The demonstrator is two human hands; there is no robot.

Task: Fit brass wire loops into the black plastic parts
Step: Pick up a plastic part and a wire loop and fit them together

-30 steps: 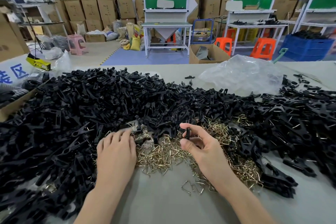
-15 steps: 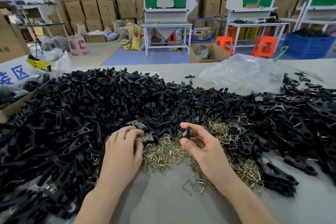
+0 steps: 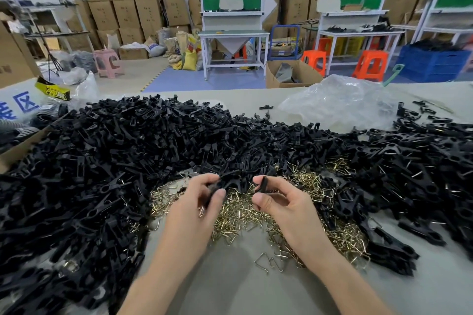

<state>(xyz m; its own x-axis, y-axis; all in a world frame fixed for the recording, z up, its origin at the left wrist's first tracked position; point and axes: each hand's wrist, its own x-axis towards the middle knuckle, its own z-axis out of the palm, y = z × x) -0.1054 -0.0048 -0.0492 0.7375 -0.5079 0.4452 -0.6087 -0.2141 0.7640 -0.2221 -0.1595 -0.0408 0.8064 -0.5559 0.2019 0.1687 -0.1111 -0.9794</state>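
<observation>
One black plastic part (image 3: 262, 183) is pinched between thumb and forefinger of the right hand (image 3: 286, 208) at centre frame. The left hand (image 3: 194, 212) curls its fingers (image 3: 204, 181) round a second part (image 3: 214, 188), mostly hidden. Brass wire loops (image 3: 240, 215) lie beneath on the tabletop (image 3: 230, 289), ringed by heaped black parts (image 3: 102, 161).

- Your head camera is the only view, wide-angle, facing forward and down.
- It looks closely onto your left hand (image 3: 194, 210), right hand (image 3: 286, 208) and the table (image 3: 230, 289).
</observation>
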